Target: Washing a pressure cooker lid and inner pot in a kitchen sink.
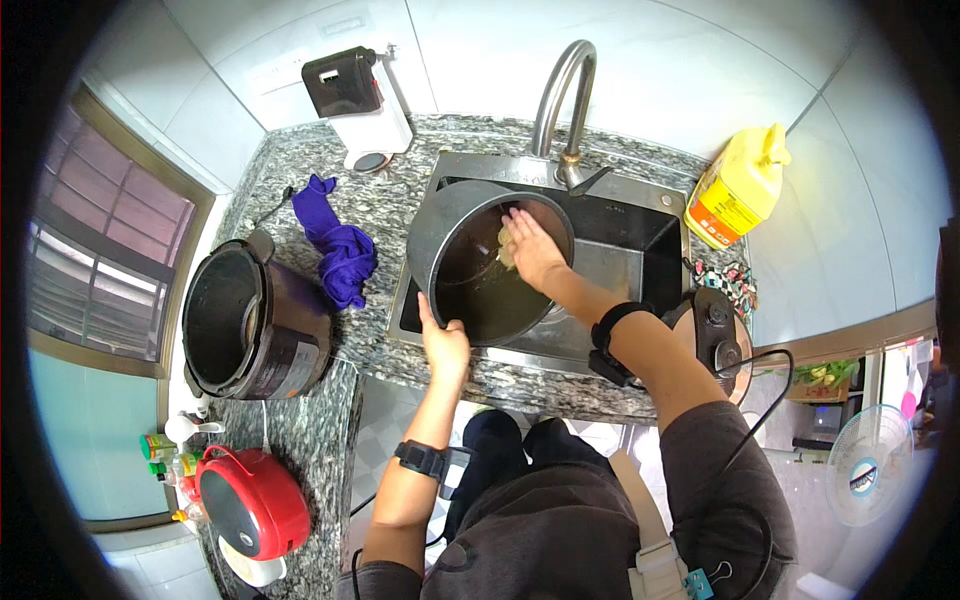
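Tilted over the sink (600, 262), a dark metal inner cooking pot (457, 225) has its mouth turned towards me, with some murky liquid low inside. My left hand (446, 345) grips the pot's near rim, thumb and fingers on either side. Inside the mouth, my right hand (531, 251) presses a pale yellowish sponge or scrubber (506, 249) against the inner wall; its fingers partly cover it. The curved steel faucet (568, 105) rises behind the sink, and no water is seen running from it.
Left on the granite counter are a purple cloth (341, 255), an open pressure cooker body (259, 322) and a red rice cooker (259, 502). A yellow jug (739, 187) stands at the right, near a patterned cloth (727, 283) and a cooker lid (716, 337). A black-and-white device (360, 105) stands behind.
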`<state>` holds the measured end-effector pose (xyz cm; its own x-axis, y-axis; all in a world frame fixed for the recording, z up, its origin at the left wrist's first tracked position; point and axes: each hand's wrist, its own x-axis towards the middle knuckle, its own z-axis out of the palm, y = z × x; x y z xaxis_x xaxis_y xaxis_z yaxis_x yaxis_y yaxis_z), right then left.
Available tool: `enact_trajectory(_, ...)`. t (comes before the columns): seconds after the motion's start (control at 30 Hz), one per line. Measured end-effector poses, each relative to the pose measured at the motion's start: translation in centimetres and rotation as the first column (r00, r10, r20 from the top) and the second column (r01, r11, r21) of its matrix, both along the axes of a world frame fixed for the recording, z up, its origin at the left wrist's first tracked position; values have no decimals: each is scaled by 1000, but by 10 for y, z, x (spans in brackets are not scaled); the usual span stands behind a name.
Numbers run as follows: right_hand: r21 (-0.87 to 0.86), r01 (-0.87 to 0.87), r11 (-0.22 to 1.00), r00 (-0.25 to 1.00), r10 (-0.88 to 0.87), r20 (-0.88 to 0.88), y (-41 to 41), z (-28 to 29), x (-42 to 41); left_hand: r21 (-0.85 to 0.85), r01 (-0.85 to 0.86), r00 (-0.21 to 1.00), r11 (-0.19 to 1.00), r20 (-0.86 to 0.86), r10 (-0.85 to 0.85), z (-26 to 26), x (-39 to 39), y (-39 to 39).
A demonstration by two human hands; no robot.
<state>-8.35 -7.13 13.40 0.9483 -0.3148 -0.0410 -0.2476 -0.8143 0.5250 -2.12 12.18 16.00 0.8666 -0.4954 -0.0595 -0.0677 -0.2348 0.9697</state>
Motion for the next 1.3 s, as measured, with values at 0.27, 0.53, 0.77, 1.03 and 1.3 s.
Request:
enact_trajectory(0.27, 950, -209, 231, 777, -551, 305, 101, -32, 25, 86, -15, 1000, 996, -19, 16, 26, 10, -31)
enact_trajectory(0.53, 527, -93, 845, 897, -159, 413, 49, 14, -22, -2, -6, 994, 1000, -111, 6, 21, 29, -20)
enact_trajectory(0.77, 206, -330, 921, 833, 182, 522, 5, 27, -47, -42, 77, 991, 996, -108, -81, 35, 45, -26)
enact_trajectory(1.03, 568, -538, 623, 586, -209, 783, 102, 56, -17, -244, -69, 857, 967, -511, -68, 58, 55, -31)
enact_trajectory(1.3, 490, -630, 602, 740, 276, 614, 37, 82, -43, -159, -25, 858, 987, -510, -60, 76, 65, -19)
